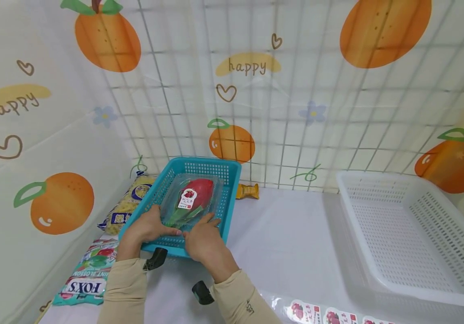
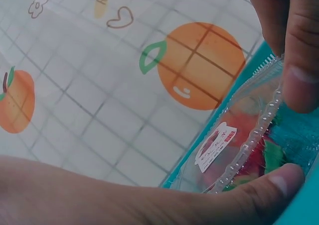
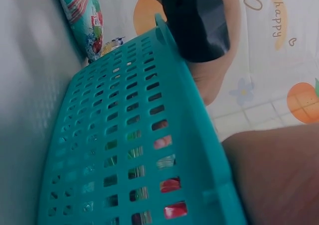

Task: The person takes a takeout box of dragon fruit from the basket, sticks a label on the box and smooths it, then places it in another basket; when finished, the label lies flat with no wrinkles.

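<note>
A clear plastic box (image 1: pixel 167 202) sits in a teal basket (image 1: pixel 232 180). Inside the box lies a red dragon fruit (image 1: pixel 203 191) with green tips, under a white fruit label (image 1: pixel 186 198). My left hand (image 1: pixel 150 226) grips the box's near left side, thumb stretched along the front. At the near right corner my right hand (image 1: pixel 204 238) holds the box, and its fingertips pinch the ridged rim in the left wrist view. Both hands reach over the basket's near wall. The right wrist view shows the basket's perforated wall (image 3: pixel 199 150), with red and green showing through the holes.
Left of the basket lie a yellow pasta bag (image 1: pixel 124 207) and a green FOX'S bag (image 1: pixel 90 272). A small yellow packet (image 1: pixel 249 191) is behind its right side. A white basket (image 1: pixel 361 243) stands at right, and a strip of fruit stickers (image 1: pixel 304 311) lies at the front edge.
</note>
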### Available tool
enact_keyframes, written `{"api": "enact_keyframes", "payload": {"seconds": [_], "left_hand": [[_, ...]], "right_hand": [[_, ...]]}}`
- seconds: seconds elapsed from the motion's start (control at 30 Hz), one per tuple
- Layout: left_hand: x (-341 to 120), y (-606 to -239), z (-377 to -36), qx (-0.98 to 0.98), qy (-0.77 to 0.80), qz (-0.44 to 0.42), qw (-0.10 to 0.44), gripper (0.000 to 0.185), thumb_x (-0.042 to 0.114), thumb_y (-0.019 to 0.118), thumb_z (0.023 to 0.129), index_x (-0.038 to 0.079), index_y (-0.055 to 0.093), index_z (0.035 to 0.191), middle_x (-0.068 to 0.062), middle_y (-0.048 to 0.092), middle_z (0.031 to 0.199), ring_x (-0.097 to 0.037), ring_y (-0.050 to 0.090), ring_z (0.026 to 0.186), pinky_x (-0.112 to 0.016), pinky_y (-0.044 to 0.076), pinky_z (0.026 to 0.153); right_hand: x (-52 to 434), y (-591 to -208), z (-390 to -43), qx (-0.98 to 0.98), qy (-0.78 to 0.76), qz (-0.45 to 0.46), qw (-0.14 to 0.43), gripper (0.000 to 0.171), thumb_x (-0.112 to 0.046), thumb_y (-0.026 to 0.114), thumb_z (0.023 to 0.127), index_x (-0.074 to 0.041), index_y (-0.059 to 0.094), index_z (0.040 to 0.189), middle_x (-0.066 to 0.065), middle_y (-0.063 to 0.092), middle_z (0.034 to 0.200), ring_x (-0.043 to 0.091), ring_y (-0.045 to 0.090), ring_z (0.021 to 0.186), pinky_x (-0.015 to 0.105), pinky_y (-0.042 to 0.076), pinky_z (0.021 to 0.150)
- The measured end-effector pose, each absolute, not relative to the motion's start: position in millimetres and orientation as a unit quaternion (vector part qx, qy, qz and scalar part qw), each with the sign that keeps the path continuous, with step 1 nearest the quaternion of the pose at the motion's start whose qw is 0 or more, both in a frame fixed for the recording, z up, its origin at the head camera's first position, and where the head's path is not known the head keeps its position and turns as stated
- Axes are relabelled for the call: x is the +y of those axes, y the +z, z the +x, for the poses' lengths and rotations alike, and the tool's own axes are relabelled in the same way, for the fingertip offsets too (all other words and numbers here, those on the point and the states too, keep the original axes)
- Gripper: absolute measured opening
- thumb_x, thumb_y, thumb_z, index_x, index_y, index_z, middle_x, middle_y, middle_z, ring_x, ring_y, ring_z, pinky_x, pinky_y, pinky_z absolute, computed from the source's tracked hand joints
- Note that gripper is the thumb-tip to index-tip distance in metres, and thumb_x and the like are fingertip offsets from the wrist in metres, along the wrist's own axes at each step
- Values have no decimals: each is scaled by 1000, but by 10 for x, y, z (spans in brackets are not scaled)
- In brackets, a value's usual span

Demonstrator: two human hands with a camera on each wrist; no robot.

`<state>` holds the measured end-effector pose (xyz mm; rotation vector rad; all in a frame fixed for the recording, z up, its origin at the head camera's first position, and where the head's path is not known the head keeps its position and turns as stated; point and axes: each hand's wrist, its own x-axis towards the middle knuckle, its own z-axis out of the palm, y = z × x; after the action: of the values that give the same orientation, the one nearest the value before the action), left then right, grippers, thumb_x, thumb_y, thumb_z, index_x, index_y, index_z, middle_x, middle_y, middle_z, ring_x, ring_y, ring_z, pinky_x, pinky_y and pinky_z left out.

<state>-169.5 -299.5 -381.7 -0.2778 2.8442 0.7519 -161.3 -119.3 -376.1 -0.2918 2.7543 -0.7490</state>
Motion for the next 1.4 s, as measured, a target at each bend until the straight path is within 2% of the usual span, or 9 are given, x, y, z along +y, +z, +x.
{"api": "enact_keyframes", "payload": {"seconds": [0.3,0.6,0.87,1.1,1.23,1.4], "left_hand": [[-2969,-3816,-1712,957,255,-99,98,119,47,83,83,-21,14,151,-44,29,154,-58,38,139,-65,40,110],[-2965,-3822,-1697,958,249,-94,103,125,54,82,81,-21,12,152,-44,26,155,-59,36,141,-65,39,111],[-2961,-3812,-1684,959,246,-93,105,127,55,82,81,-21,11,152,-45,25,156,-60,35,141,-65,39,111],[-2956,-3799,-1682,959,244,-95,107,128,57,81,81,-21,10,152,-45,24,156,-60,33,141,-65,38,112],[-2947,-3767,-1657,960,240,-95,106,122,53,80,84,-22,11,152,-44,24,156,-60,33,142,-66,37,113],[-2950,-3676,-1616,965,233,-88,86,116,50,79,86,-22,15,151,-44,27,155,-60,34,141,-68,35,113]], "right_hand": [[-1176,-3761,-1623,949,-263,-90,146,94,-44,64,98,13,17,157,36,37,155,42,66,117,51,59,90],[-1152,-3784,-1618,946,-276,-99,135,93,-43,64,98,13,17,157,37,37,154,43,63,122,53,58,92],[-1138,-3800,-1609,941,-294,-104,128,92,-40,65,99,13,17,157,36,33,157,46,51,137,52,53,103],[-1114,-3808,-1607,935,-314,-115,120,91,-38,65,99,14,17,156,35,30,159,48,45,141,53,49,108],[-1087,-3829,-1598,925,-340,-139,93,91,-34,67,98,14,16,157,34,25,161,48,40,144,54,49,107],[-1060,-3851,-1572,907,-376,-190,16,88,-31,69,97,12,20,157,31,23,163,47,36,148,55,47,109]]}}
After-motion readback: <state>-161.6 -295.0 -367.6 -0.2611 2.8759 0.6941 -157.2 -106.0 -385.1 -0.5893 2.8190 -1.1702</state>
